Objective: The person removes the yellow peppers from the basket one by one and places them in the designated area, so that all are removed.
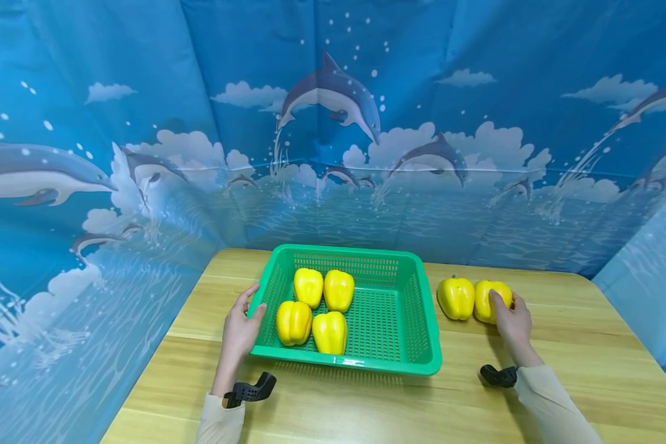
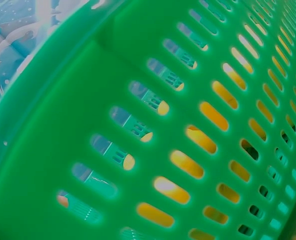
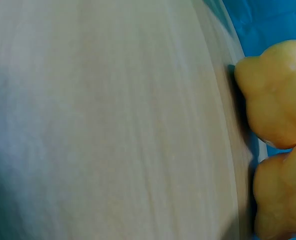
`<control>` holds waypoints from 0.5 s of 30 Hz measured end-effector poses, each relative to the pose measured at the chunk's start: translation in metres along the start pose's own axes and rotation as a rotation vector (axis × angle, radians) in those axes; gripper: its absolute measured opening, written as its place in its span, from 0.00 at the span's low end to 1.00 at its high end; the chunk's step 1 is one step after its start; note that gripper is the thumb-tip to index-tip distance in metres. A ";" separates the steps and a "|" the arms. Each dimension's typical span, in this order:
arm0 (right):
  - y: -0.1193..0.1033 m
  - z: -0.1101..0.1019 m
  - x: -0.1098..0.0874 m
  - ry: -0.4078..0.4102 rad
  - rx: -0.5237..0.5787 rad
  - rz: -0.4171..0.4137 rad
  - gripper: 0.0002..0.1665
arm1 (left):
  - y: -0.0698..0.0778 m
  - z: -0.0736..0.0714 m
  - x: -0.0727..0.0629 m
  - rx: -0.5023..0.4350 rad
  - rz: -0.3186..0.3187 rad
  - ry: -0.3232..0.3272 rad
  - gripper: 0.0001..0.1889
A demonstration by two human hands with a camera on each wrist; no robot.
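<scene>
A green plastic basket [image 1: 361, 364] sits on the table with several yellow bell peppers [image 1: 338, 290] grouped in its left half. My left hand [image 1: 241, 327] holds the basket's left side, thumb over the rim. In the left wrist view, the slotted basket wall [image 2: 52, 125] fills the frame, with yellow showing through the slots. Right of the basket, two more yellow peppers stand side by side on the table. My right hand [image 1: 514, 322] grips the right-hand pepper [image 1: 485, 301], thumb on its front and fingers round its right side. The other pepper [image 1: 456, 298] stands close on its left.
The wooden table [image 1: 588, 357] runs back to a blue curtain [image 1: 322, 203] printed with dolphins, which also hangs along the left and right sides. Black wrist mounts [image 1: 253, 388] sit at both cuffs. In the right wrist view, the tabletop [image 3: 122, 120] takes up most of the frame.
</scene>
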State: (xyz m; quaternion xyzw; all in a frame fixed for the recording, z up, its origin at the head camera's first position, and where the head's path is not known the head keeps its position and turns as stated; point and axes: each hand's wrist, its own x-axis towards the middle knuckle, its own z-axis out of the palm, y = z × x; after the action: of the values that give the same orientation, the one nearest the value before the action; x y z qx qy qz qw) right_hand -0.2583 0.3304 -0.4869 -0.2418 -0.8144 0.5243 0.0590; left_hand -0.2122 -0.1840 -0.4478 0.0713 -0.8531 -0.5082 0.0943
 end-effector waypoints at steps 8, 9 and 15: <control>0.003 0.001 0.002 -0.016 -0.046 0.000 0.53 | -0.001 0.000 0.000 0.002 0.010 -0.002 0.24; 0.004 0.001 0.002 -0.014 -0.053 -0.003 0.52 | -0.001 0.000 0.000 0.003 0.011 -0.002 0.24; 0.005 0.002 0.002 -0.009 -0.060 -0.010 0.53 | -0.002 0.000 0.001 0.001 -0.001 -0.003 0.24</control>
State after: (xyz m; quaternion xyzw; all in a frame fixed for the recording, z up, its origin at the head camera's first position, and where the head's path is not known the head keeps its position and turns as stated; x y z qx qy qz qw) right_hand -0.2588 0.3317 -0.4928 -0.2371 -0.8311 0.5006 0.0505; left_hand -0.2136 -0.1851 -0.4498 0.0713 -0.8533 -0.5081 0.0928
